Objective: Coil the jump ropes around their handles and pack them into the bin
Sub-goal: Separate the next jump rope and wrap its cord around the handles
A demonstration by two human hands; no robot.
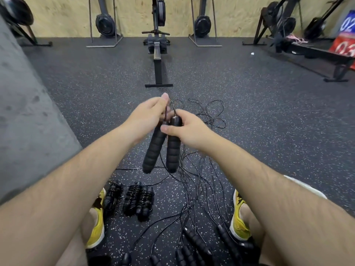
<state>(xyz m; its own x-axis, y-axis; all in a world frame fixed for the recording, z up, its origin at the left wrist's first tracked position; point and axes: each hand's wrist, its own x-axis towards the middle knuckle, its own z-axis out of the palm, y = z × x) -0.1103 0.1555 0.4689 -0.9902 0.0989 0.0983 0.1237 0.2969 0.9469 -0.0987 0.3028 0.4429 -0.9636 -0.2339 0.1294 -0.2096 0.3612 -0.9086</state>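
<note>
We see the right grip [189,129] curled round the top of one black handle [173,148]. The left grip [148,117] pinches the cord [165,114] above the second handle [153,150], which sits just beside the first. Nearer us than the grips, three coiled ropes [132,198] lie on the floor [96,104], with loose ropes [194,185] tangled to their right.

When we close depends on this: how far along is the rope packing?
Done: three coiled ropes beside the left shoe. In hand: right hand grips a handle pair, left hand pinches its cord; winding not yet started. Left: several loose ropes on the floor; no bin in view.
</note>
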